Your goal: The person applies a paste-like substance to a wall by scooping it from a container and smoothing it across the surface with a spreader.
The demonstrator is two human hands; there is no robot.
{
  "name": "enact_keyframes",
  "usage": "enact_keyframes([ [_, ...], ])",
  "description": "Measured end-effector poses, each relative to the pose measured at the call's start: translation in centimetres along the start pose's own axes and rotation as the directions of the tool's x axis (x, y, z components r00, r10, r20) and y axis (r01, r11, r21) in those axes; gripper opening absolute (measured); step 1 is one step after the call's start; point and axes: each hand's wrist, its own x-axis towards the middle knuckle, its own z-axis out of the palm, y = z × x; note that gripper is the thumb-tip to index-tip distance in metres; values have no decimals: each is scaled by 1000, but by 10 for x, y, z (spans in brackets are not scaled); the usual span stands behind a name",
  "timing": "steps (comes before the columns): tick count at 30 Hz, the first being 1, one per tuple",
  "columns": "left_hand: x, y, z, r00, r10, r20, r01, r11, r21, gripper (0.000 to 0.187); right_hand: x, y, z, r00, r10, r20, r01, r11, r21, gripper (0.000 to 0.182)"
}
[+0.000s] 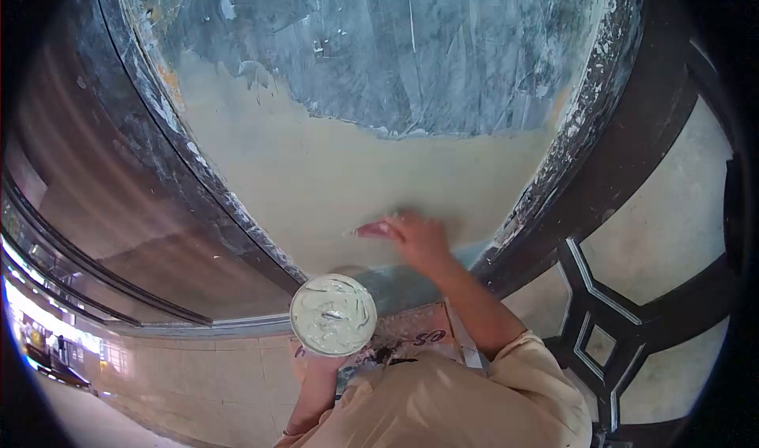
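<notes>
My left hand holds up a round tub of pale, creamy paste from below, with swirls and ridges on the paste's surface. To the right and farther up, my right hand is closed on a reddish spreading tool, which lies against the wall panel. Smooth beige coating covers the lower part of this panel; its upper part is streaky blue-grey. The tool's blade edge is hard to make out.
Dark frames with white smears border the panel on both sides. At the right stands a dark lattice with pale panes. Below are floor tiles and a printed board, partly behind my body.
</notes>
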Motion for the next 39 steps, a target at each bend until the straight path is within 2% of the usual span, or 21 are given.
enact_keyframes([
  [2,-3,2,0,1000,5,-10,-5,998,-63,62,25,-10,-45,985,153,-73,-142,979,146,22],
  [3,-4,4,1,1000,13,-18,-15,992,-127,61,31,-15,-66,986,153,-68,-142,979,148,22],
  [4,-1,13,7,988,-148,-40,93,786,-611,60,35,-18,-87,977,197,-81,-179,966,189,23],
  [7,-3,11,-5,974,-194,-114,79,770,-634,60,28,-20,-88,973,218,-75,-188,937,295,21],
  [8,-4,11,-9,973,-196,-120,76,769,-635,60,18,-17,-67,991,130,24,-132,954,269,21],
  [9,-6,12,-12,974,-211,-88,108,764,-636,59,6,-14,-43,992,44,121,-73,966,248,20],
  [11,-6,16,-13,972,-230,-50,146,758,-636,58,-27,-15,14,988,-74,137,51,985,167,18],
  [14,-4,23,-8,977,-212,32,177,711,-680,57,-35,-32,51,978,-41,204,3,983,183,18],
  [18,-3,23,-19,976,-215,-36,150,783,-603,57,2,-46,27,997,55,45,-60,992,115,21],
  [20,-5,25,-20,987,-161,-1,127,780,-613,57,28,-43,-9,974,172,-146,-129,956,262,21],
  [22,-4,29,-17,982,-188,-32,129,780,-612,59,40,-23,-35,899,368,-239,-233,862,449,21],
  [24,-6,25,-32,968,-234,-93,129,777,-616,63,42,9,-56,813,436,-386,-157,802,577,20],
  [25,-8,24,-39,968,-238,-83,138,776,-615,63,35,19,-63,751,584,-308,-236,673,701,19],
  [26,-9,23,-44,976,-202,-86,136,864,-485,62,28,28,-67,676,706,-208,-295,519,802,18],
  [27,-8,23,-46,983,-162,-83,125,931,-344,61,21,34,-65,674,706,-217,-293,525,799,18],
  [29,-2,21,-46,983,-170,-62,134,914,-383,60,5,39,-56,650,746,-143,-260,395,881,17],
  [30,1,21,-46,983,-179,-49,142,898,-416,59,2,34,-50,698,708,-109,-274,405,872,19],
  [32,4,19,-44,977,-210,-24,174,862,-477,58,6,20,-23,804,554,-214,-178,568,804,21],
  [34,9,18,-39,971,-240,4,210,841,-499,57,17,-12,-30,877,476,-70,-305,662,684,26],
  [37,17,20,-16,977,-210,32,206,906,-370,54,31,-19,-31,852,515,-91,-339,676,654,30],
  [39,21,23,-3,992,-106,69,92,978,186,56,29,16,-29,765,609,-210,-293,619,729,28],
])
